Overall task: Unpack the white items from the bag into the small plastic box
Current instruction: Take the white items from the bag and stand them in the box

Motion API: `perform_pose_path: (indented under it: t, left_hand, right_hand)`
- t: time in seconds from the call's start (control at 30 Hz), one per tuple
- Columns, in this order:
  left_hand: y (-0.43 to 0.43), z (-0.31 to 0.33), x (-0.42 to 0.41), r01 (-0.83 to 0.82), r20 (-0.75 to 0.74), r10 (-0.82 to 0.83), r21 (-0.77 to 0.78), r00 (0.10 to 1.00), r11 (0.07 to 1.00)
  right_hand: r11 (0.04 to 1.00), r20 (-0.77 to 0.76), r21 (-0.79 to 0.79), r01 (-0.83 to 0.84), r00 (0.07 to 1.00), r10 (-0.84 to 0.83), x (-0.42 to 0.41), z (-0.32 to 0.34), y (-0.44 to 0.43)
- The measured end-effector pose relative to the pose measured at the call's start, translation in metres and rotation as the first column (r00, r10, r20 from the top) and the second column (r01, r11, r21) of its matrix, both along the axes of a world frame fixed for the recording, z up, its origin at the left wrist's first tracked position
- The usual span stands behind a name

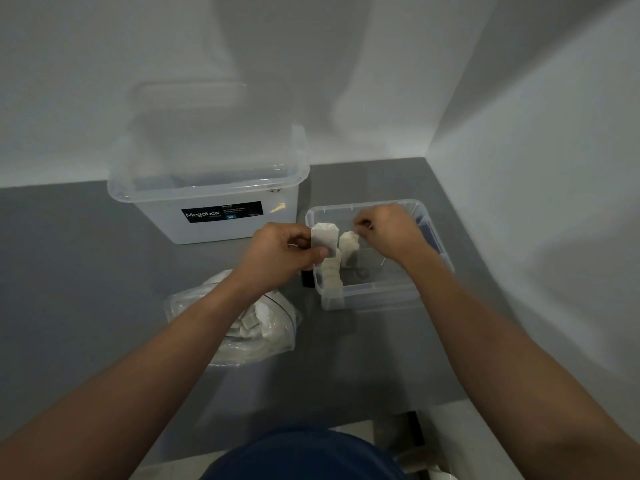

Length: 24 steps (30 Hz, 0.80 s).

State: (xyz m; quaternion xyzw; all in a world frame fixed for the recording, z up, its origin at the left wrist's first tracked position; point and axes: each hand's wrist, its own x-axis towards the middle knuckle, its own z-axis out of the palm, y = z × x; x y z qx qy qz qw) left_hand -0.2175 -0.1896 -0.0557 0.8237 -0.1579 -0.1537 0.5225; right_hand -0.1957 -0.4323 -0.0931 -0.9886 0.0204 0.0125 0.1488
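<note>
Nearest, at the bottom edge, is the person's dark blue clothing (304,455). Both bare forearms reach away from it over the grey table (86,271).

A little farther, left of centre, the clear bag (228,341) lies slumped on the table under the left forearm. White items (258,318) show through its plastic (their number cannot be made out).

Beyond the bag, the left hand (280,254) is curled, its thumb pressed towards the fingers, pinching the top of a strip of white packets (323,239). The strip hangs down at the near left corner of the small plastic box (381,294). Whether its lower end is inside or outside the clear wall cannot be told.

Just to the right, the right hand (389,230) hovers over the box's open top. Its thumb and forefinger pinch the upper edge of a single white packet (348,249), which dangles within the box's outline, close beside the strip. The box itself sits on the table right of centre, near the right wall (536,202).

Farther away and to the left stands a larger clear tub (207,202) with a black "Megabox" label. A clear lid (207,109) is propped upright at its far side, in front of the pale far wall.
</note>
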Motion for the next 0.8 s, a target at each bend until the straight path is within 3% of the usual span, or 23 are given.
perform_pose_path:
  t: [0.07,0.13,0.17,0.27,0.37,0.5,0.63,0.8]
  left_hand:
    - [-0.003,-0.001,0.001,0.020,0.012,-0.020,0.017,1.000,1.000]
    - [-0.005,-0.003,0.003,0.045,0.049,-0.048,0.057,0.998,0.997]
    - [-0.007,-0.004,0.004,0.063,0.069,-0.069,0.077,0.995,0.995]
    - [-0.014,-0.006,0.007,0.108,0.124,-0.123,0.119,0.985,0.987]
    - [-0.017,-0.005,0.006,0.117,0.176,-0.142,0.148,0.974,0.982]
    - [-0.015,-0.006,0.004,0.104,0.216,-0.139,0.168,0.967,0.980]
    - [-0.005,-0.007,0.002,0.029,0.322,-0.152,0.356,0.935,0.934]
    - [0.002,-0.010,-0.004,0.130,0.197,-0.278,0.545,0.940,0.828]
  right_hand:
    - [0.970,0.182,0.235,0.057,0.978,-0.101,-0.017,0.026,0.003]
    - [0.877,0.234,0.480,0.000,0.964,-0.128,-0.037,0.055,0.011]
    - [0.851,0.225,0.522,-0.061,0.972,-0.068,-0.046,0.067,0.016]
    - [0.923,0.191,0.315,-0.222,0.967,0.167,-0.062,0.083,0.026]
    - [0.950,0.205,0.139,-0.281,0.946,0.250,-0.062,0.082,0.024]
    - [0.957,0.224,0.167,-0.236,0.955,0.196,-0.055,0.075,0.020]
    - [0.976,0.290,0.183,-0.117,0.955,0.060,-0.039,0.057,0.008]
    - [0.991,0.131,0.133,-0.031,0.991,0.014,-0.023,0.030,-0.004]
